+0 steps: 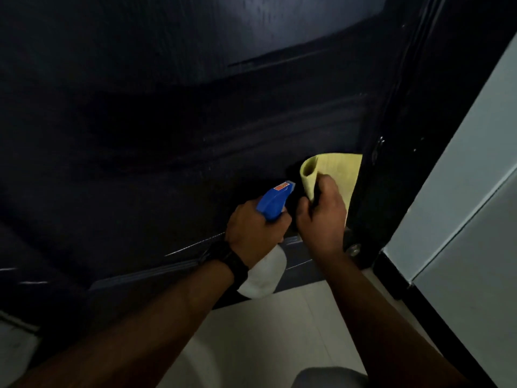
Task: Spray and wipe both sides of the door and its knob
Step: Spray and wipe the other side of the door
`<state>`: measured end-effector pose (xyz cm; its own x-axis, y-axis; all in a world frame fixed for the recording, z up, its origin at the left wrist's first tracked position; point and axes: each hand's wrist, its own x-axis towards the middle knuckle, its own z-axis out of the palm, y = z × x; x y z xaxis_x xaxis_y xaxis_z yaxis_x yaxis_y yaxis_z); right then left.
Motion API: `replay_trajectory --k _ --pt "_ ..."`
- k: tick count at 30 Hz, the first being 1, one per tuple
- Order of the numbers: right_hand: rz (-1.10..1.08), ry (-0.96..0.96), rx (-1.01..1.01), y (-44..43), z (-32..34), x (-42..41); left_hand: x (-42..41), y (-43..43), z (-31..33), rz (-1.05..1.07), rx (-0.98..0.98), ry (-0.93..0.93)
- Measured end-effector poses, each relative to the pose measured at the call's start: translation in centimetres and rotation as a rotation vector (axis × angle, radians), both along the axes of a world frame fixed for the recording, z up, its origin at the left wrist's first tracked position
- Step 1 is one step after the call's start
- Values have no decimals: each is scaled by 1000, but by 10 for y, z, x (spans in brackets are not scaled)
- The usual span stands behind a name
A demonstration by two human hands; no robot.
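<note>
While the left grip (251,233) is closed round the neck of a spray bottle (275,203), fingers wrapped below its blue trigger head, the right grip (321,217) pinches a yellow cloth (333,169) just to the right of it. The two grips sit close together, near but apart. The bottle's nozzle points far and slightly right, toward the cloth, and its white body hangs below the left wrist, which carries a black band (233,266). The dark door (167,121) fills the far and left part of the view, its raised panel mouldings showing as faint ridges. The cloth is held up at the door's lower right area, next to the right edge; its left side curls toward the camera in a loose roll, and the rest appears to lie flat on the door face, though the dim light does not confirm contact. Right of the cloth stands the dark door frame (397,163). A small round metal fitting (354,249) shows low at the door's edge, just right of the right wrist; what it is cannot be told. A pale wall (461,205) runs down the right side with a black skirting (391,275) at its foot. Pale floor (265,331) lies near, beneath both forearms.
</note>
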<state>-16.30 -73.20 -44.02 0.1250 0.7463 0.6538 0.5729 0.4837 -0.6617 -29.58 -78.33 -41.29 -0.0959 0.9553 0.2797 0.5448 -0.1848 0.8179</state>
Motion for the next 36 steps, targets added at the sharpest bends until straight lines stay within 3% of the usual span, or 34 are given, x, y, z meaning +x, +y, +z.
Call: replay_trajectory --k 10,18,26,32,36 --pt "102 118 -149 -26 -25 -55 -63 -31 -19 120 23 -130" --pt "181 153 -197 -56 -43 -113 -124 -76 -28 154 31 -80" --pt "339 17 -235 -76 -65 -165 -185 -115 -33 217 54 -18" --pt "399 -15 -501 -86 -76 -213 -211 -135 -32 251 62 -3" --pt "422 3 -531 -96 -76 -238 -224 -148 -26 271 55 30"
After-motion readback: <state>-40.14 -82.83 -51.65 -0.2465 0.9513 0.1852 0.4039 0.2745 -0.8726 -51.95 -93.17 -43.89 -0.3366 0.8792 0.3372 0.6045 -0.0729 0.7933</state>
